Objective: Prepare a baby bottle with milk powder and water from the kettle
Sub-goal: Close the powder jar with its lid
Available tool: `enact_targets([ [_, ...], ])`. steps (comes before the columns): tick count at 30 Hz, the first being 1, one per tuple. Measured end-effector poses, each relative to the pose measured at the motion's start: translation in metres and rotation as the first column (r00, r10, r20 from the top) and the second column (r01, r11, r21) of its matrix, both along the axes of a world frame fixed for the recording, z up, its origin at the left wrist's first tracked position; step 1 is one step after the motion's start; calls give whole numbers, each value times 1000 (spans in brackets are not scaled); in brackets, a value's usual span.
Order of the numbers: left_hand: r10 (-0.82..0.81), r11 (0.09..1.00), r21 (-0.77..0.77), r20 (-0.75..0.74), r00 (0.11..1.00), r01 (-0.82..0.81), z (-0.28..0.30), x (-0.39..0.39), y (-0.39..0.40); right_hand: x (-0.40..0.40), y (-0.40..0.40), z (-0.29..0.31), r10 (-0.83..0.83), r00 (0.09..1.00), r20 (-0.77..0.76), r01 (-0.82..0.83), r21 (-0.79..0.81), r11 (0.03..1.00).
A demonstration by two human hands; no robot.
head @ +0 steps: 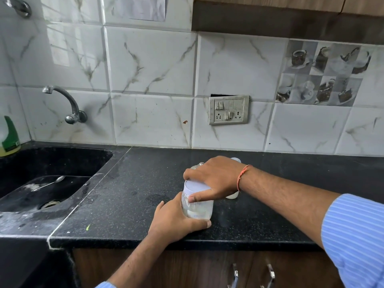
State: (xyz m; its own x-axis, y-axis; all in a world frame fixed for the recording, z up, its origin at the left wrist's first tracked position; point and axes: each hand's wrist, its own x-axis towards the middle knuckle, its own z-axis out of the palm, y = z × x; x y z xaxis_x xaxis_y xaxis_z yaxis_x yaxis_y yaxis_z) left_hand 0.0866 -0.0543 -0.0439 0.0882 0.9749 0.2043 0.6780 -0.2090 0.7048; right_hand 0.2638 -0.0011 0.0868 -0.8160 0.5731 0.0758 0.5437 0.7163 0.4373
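Note:
A clear baby bottle (198, 208) with cloudy whitish liquid in its lower part stands on the black counter (128, 204). My left hand (176, 221) is wrapped around its body from the left. My right hand (216, 177) grips the pale lilac cap (195, 187) on top of it. Behind my right hand a white container (232, 195) stands on the counter, mostly hidden. A small shiny metal part (196, 165) shows just past my fingers. No kettle is in view.
A black sink (47, 183) lies at the left with a spoon (49, 182) in its basin and a wall tap (66, 104) above. A green-labelled bottle (9, 138) stands at the far left. A switch and socket plate (228, 110) is on the tiled wall.

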Motion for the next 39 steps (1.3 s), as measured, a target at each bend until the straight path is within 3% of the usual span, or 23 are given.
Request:
enact_targets([
  [4, 19, 999, 34, 39, 999, -20, -5, -1, 4, -7, 6, -16, 2, 999, -38, 1, 59, 998],
  [9, 9, 999, 43, 45, 999, -11, -9, -4, 8, -10, -7, -24, -110, 978, -178, 122, 55, 991],
  [15, 31, 999, 16, 32, 999, -31, 0, -2, -1, -6, -31, -45, -221, 851, -476, 246, -11, 969],
  [18, 48, 999, -12, 46, 998, -47, 1, -11, -2, 12, -44, -67, -203, 676, -708, 236, -53, 970],
  [21, 140, 990, -34, 73, 987, -138, 1, -34, 3, 38, -42, -99, -230, 404, -886, 325, -96, 941],
  [23, 198, 980, -24, 82, 977, -197, 2, -51, 9, 55, -32, -119, -311, 257, -915, 380, -200, 903],
  [29, 251, 968, -8, 124, 960, -252, -1, -81, 35, 76, 0, -134, -543, -20, -839, 415, -501, 759],
  [32, 291, 957, -22, 110, 950, -290, -7, -86, 52, 77, 11, -132, -567, -45, -822, 383, -538, 751],
  [39, 365, 931, 16, -4, 931, -365, -8, -83, 77, 75, 22, -133, -560, 13, -829, 405, -507, 761],
])
